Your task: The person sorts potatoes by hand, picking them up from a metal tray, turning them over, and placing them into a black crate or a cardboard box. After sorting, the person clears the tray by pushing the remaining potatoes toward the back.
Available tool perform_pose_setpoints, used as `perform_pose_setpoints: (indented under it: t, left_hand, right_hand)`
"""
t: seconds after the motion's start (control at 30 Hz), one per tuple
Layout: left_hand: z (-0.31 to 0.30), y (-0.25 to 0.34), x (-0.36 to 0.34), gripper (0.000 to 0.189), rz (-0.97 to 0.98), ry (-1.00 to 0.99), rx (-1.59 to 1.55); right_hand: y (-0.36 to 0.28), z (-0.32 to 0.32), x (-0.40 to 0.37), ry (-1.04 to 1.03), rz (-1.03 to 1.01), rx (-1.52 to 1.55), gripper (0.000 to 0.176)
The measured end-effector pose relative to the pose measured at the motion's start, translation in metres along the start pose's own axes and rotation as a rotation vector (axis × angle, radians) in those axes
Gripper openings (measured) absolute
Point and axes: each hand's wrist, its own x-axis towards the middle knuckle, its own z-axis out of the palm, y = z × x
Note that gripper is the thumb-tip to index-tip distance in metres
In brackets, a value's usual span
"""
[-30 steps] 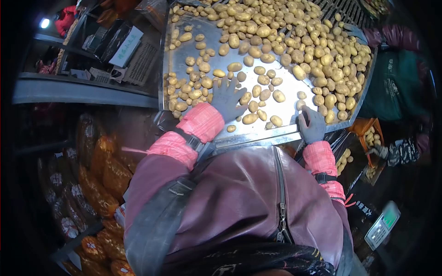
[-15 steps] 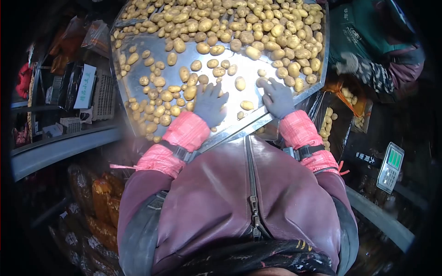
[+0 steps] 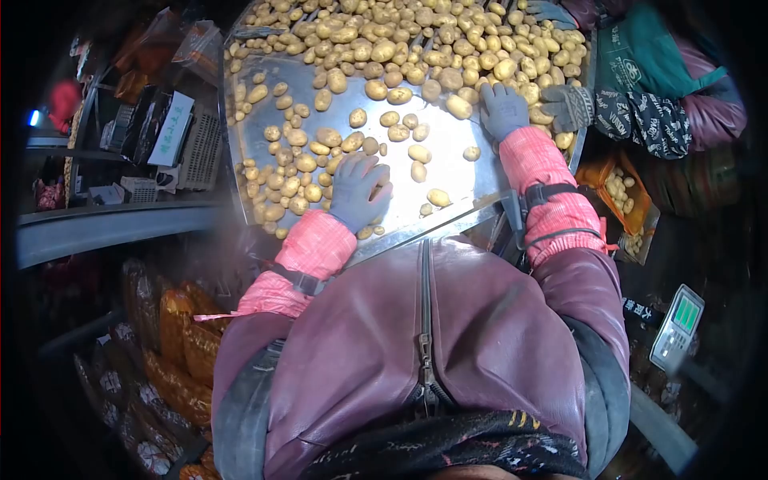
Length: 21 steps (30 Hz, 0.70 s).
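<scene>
Potatoes [image 3: 384,52] lie heaped across the far part of a metal sorting table [image 3: 448,176], with loose ones scattered nearer. My left hand [image 3: 360,190], in a grey glove, rests low over the table beside a cluster of small potatoes [image 3: 306,162]. Its fingers are bent but apart from the thumb, with nothing visible in them. Further forward on the right, my right hand [image 3: 506,112], gloved alike, reaches to the edge of the heap. Its fingers are stretched out against potatoes, and what lies under the palm is hidden.
A co-worker's gloved hand [image 3: 568,108] touches the heap close to my right hand; another gloved hand [image 3: 552,12] is at the far right. An orange bag of potatoes [image 3: 618,192] and a scale display [image 3: 678,328] stand right. Crates [image 3: 200,152] are at left.
My right hand has moved forward and right from the near edge to the heap. My left hand has shifted slightly back on the table. The co-worker's hands have come onto the potatoes.
</scene>
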Motion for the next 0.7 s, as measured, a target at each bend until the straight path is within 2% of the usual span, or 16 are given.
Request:
perform_pose_setpoints:
  t: [0.1, 0.2, 0.3, 0.4, 0.5, 0.53, 0.57, 0.6, 0.63, 0.67, 0.7]
  left_hand:
    - [0.007, 0.001, 0.008, 0.027, -0.013, 0.008, -0.061]
    - [0.005, 0.009, 0.025, 0.026, -0.057, -0.086, -0.173]
    - [0.009, 0.010, 0.040, 0.024, -0.236, -0.183, -0.519]
    - [0.017, 0.005, 0.046, 0.025, -0.566, -0.267, -0.930]
    - [0.017, 0.007, 0.067, 0.031, -0.745, -0.175, -1.417]
    - [0.021, 0.009, 0.069, 0.039, -0.755, -0.129, -1.566]
    - [0.020, 0.010, 0.070, 0.041, -0.775, -0.163, -1.647]
    - [0.018, 0.013, 0.071, 0.042, -0.796, -0.203, -1.729]
    - [0.016, 0.015, 0.070, 0.044, -0.818, -0.244, -1.810]
    - [0.021, 0.009, 0.066, 0.039, -0.889, -0.300, -1.695]
    - [0.027, 0.000, 0.058, 0.038, -0.929, -0.322, -1.746]
  right_hand:
    - [0.000, 0.018, 0.019, -0.037, 0.043, -0.013, 0.033]
    - [-0.004, 0.020, 0.006, 0.117, -0.008, 0.030, 0.024]
    - [-0.011, 0.007, -0.015, -0.036, 0.006, 0.109, 0.031]
    - [-0.016, -0.027, -0.024, 0.006, 0.187, 0.373, 0.036]
    - [-0.057, -0.067, -0.031, 0.017, 0.381, 0.766, 0.043]
    - [-0.064, -0.058, -0.033, 0.005, 0.251, 0.971, 0.045]
    - [-0.072, -0.050, -0.035, -0.005, 0.119, 1.172, 0.047]
    - [-0.085, -0.060, -0.036, -0.107, 0.106, 0.955, 0.050]
    - [-0.092, -0.054, -0.032, 0.011, -0.049, 0.885, 0.044]
    - [-0.096, -0.035, -0.030, -0.012, -0.056, 0.725, 0.040]
    - [-0.099, -0.015, -0.030, -0.033, -0.066, 0.565, 0.037]
